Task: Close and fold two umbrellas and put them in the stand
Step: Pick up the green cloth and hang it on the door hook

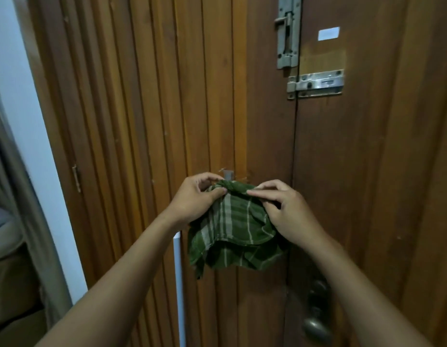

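Your forearms [122,279] reach up from the bottom edge toward the wooden door [367,171]. A green plaid cloth [232,231] hangs bunched against it. Your left hand [194,199] pinches the cloth's top edge between thumb and curled fingers. Your right hand [290,216] pinches the top alongside in the same way. A knob [315,326] sits lower right. A grey hook [228,174] stands just above the cloth. Where the umbrellas are cannot be told.

Wooden door [367,171] close ahead — doorknob [315,326] low right.
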{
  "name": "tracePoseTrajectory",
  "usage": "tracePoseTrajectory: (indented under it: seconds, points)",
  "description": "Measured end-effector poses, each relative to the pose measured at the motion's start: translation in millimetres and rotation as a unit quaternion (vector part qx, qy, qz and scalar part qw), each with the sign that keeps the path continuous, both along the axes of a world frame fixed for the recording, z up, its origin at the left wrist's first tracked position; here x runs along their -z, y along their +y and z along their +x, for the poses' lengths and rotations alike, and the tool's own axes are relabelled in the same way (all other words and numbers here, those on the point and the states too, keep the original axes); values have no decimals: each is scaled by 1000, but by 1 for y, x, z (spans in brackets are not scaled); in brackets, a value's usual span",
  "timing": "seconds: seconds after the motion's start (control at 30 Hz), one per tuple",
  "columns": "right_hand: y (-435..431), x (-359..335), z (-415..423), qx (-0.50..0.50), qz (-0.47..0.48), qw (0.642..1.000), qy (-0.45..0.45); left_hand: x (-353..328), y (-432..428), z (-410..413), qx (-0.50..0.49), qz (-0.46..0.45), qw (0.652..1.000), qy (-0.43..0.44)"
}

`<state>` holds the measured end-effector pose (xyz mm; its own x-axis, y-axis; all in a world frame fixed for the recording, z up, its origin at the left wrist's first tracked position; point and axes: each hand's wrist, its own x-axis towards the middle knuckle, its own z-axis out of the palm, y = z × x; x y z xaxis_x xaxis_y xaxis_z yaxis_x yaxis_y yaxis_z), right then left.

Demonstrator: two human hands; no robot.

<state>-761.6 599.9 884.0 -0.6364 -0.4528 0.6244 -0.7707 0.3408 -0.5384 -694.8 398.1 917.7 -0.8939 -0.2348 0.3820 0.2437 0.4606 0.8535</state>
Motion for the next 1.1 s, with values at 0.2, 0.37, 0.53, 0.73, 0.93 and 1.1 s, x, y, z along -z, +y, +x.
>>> tracePoseTrajectory:
  seconds: [0.2,0.37,0.53,0.73,0.93,1.1]
  points:
    - [-70,-14,-40,139,108,982,70,7,-45,-68,-64,-99,988,99]
    - [-97,9,-35,272,181,941,89,36,-62,-95,-62,-201,972,106]
    - [-107,31,-28,336,109,933,70,66,-68,-93,-36,-250,944,210]
    - [-117,43,-18,401,73,909,89,83,-73,-99,18,-225,947,229]
    - [-117,46,-16,361,105,927,16,83,-76,-94,97,-180,966,159]
    - [-125,62,3,382,47,921,60,91,-103,-75,117,-170,968,145]
